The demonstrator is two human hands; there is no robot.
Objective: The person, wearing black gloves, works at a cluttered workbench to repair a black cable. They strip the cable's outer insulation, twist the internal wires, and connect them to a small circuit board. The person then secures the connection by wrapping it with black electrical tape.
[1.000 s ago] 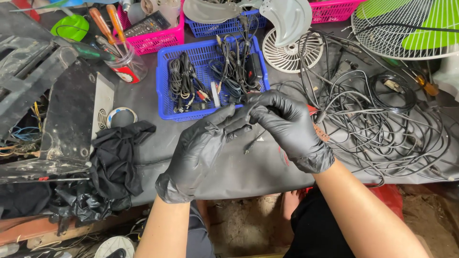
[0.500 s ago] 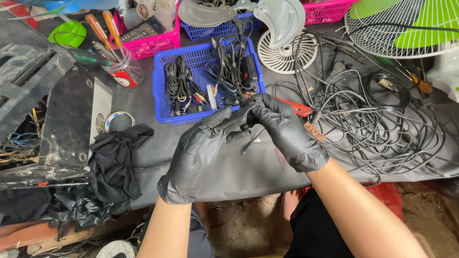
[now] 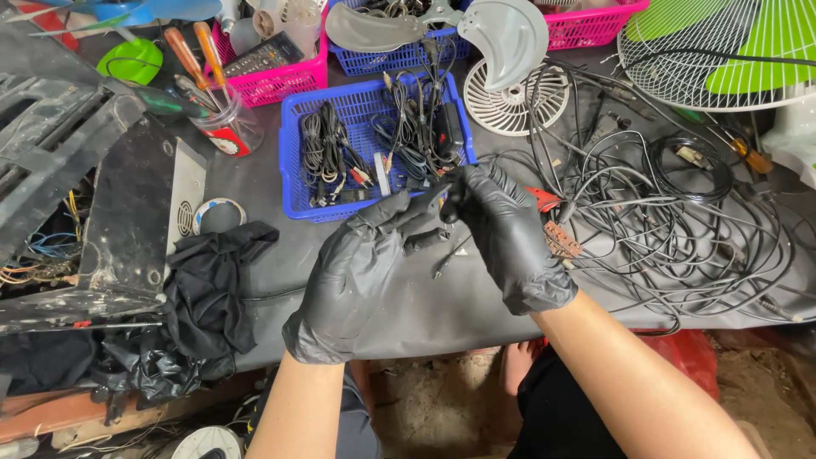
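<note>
While both gloved hands meet above the dark surface (image 3: pixel 408 314), this is how things lie:
Left hand (image 3: pixel 361 276): black glove, fingers curled, tips pinching a thin black cable (image 3: pixel 450 255).
Right hand (image 3: pixel 510 234): black glove, fingers pressed together on the same cable.
Cable: between the hands, its plug end dangling just near of the blue basket (image 3: pixel 293 161).
Right: tangled wires (image 3: pixel 680 221).
Left: black cloth (image 3: pixel 208 289).

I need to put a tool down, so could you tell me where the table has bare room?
Bare grey tabletop lies beneath the gloved hands, between the crumpled black cloth and the tangled black cables. Farther back it is crowded.
</note>
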